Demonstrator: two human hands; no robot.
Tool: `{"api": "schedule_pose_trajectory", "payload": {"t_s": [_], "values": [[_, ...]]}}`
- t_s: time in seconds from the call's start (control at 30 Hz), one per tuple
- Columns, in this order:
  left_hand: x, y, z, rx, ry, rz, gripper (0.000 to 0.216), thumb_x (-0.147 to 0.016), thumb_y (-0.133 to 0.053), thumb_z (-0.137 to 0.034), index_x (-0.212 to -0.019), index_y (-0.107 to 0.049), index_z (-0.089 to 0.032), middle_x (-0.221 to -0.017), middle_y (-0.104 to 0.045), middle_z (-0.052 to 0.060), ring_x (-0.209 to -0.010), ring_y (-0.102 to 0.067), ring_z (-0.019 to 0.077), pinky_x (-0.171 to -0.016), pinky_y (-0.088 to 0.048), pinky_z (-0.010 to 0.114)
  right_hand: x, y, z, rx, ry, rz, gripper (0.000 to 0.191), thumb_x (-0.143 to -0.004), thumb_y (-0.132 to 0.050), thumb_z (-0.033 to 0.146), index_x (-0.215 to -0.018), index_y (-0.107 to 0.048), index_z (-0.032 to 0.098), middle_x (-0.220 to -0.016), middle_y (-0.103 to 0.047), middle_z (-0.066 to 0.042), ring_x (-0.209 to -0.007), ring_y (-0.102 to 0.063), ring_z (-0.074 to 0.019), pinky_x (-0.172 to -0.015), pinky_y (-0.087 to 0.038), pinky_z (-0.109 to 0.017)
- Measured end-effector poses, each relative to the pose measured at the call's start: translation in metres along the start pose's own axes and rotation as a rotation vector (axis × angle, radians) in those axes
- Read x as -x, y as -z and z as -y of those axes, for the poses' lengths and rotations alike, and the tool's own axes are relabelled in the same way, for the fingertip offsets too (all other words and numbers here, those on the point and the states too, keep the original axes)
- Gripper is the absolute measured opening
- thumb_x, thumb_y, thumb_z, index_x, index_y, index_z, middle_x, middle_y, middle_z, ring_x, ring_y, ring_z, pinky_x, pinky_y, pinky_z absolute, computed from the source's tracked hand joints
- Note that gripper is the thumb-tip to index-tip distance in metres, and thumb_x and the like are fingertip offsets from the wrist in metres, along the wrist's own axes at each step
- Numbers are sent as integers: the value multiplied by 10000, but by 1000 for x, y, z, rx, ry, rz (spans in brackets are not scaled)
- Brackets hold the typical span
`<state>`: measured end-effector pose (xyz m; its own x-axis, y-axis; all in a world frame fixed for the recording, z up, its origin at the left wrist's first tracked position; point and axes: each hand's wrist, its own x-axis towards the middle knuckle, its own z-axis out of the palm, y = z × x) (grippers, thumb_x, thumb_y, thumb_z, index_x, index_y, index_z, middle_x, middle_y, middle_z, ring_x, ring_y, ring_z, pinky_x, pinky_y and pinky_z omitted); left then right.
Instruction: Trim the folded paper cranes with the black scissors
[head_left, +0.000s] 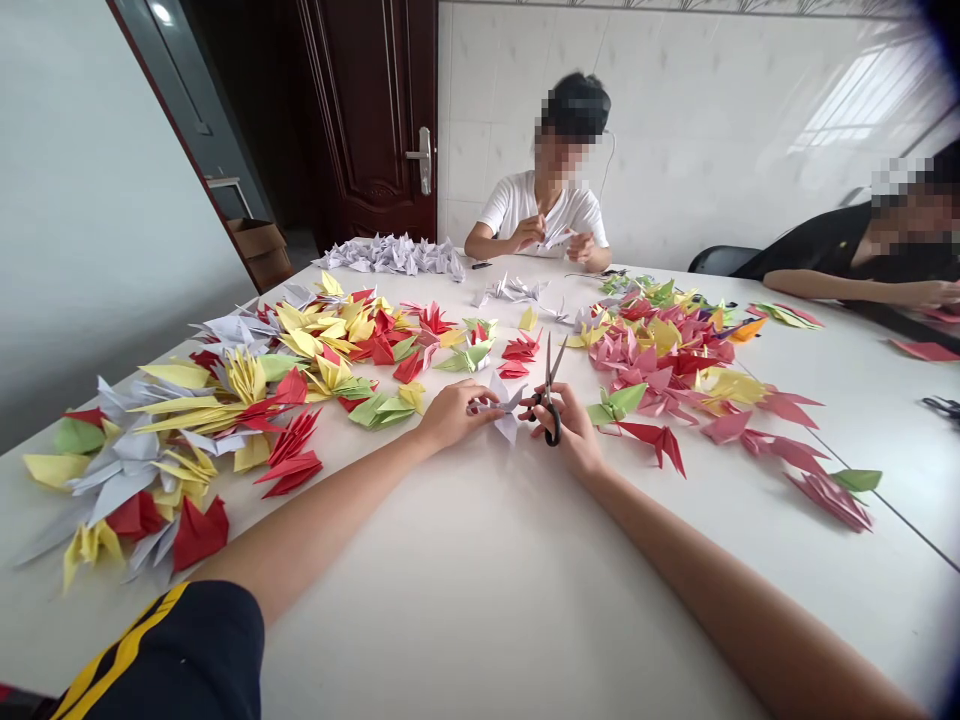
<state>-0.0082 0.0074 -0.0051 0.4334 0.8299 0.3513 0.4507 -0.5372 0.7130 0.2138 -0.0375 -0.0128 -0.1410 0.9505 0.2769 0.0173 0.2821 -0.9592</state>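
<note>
My left hand [459,413] pinches one end of a white folded paper crane [508,418] just above the table. In my right hand [571,430] are black-handled scissors [556,385], their blades pointing up and slightly parted. The fingertips of that hand reach to the crane's right side; whether they grip it I cannot tell. Close beyond my hands lie small red folded papers [521,347] and a light green one [472,355]. Right of my right hand are a green folded piece [619,402] and a red one [654,440].
A large heap of yellow, red, white and green folded papers [247,395] covers the left side. Another pile, mostly pink [645,350], lies to the right. White folded pieces [397,256] are heaped at the back. A person in white [551,215] sits opposite; another in black [825,245] sits right.
</note>
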Motion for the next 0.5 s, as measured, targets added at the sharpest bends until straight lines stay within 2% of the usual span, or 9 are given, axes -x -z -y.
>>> {"api": "schedule_pose_trajectory", "payload": {"t_s": [0.27,0.5], "values": [[2,0,0,-10,-37,10,222,-875,-674,-413,-929,-719,-202,-935,-630,27,-769,-641,143,-674,-490,234,1,-1,-1,27,12,58,422,-844,-666,510,-1117,-483,246,-1066,-673,-87,-831,-666,-188,-598,-509,-279],[5,1,-4,-133,-122,14,166,-926,-610,-339,-945,-707,-206,-979,-660,34,-830,-626,160,-693,-476,243,3,-1,-3,183,71,-68,426,-794,-724,476,-1085,-526,236,-917,-696,-53,-716,-633,-169,-602,-492,-286]]}}
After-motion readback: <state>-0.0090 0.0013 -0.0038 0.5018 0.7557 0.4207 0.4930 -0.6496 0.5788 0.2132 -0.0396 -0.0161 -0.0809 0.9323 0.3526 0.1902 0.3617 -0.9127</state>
